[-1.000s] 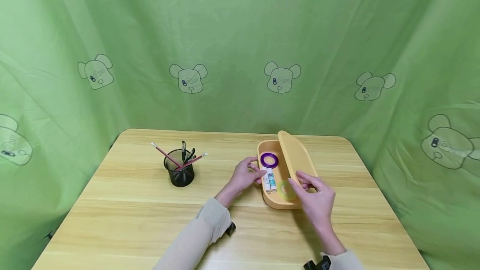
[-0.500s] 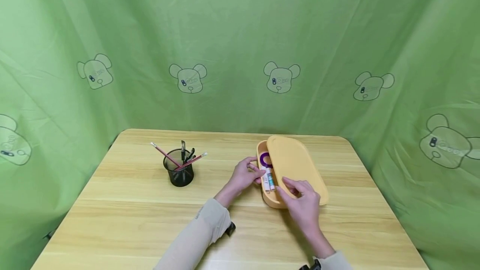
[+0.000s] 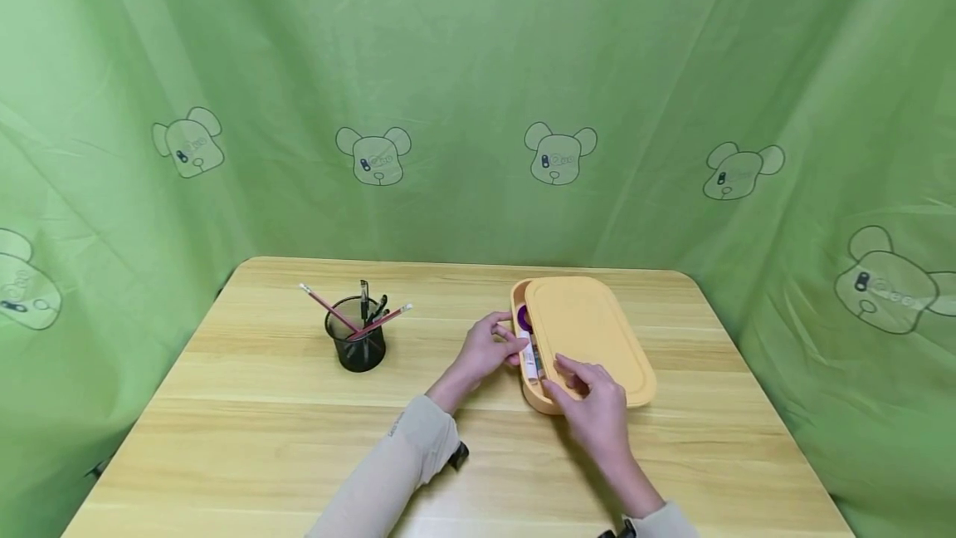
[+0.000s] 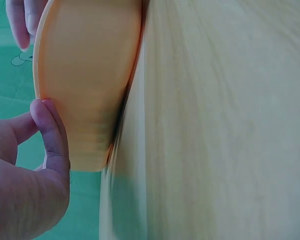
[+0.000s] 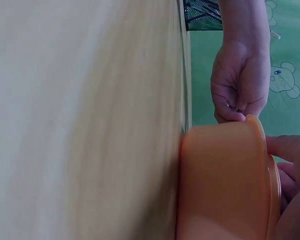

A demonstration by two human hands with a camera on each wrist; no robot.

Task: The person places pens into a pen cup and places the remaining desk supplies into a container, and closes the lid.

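Observation:
An orange plastic box (image 3: pixel 539 403) stands on the right part of the table, its lid (image 3: pixel 586 322) lying over most of the top and shifted right. Along the left side a narrow strip stays uncovered. Through it show part of a purple ring (image 3: pixel 524 319) and white tubes (image 3: pixel 529 364); the lid hides the rest. My left hand (image 3: pixel 484 349) pinches the box's left rim between thumb and fingers, as the left wrist view also shows. At the near end, my right hand (image 3: pixel 595 409) holds the lid's edge, thumb at its left corner and fingers on top.
A black mesh pen cup (image 3: pixel 360 347) with pencils and black pens stands left of the hands, two pencils leaning out over its rim. Behind the wooden table (image 3: pixel 261 438) hangs a green curtain (image 3: pixel 463 65) printed with bear heads.
The lid, tilted up on its right side earlier, has come down flatter and slid left over the box, covering more of the contents. My right hand moved left with it; my left hand stayed.

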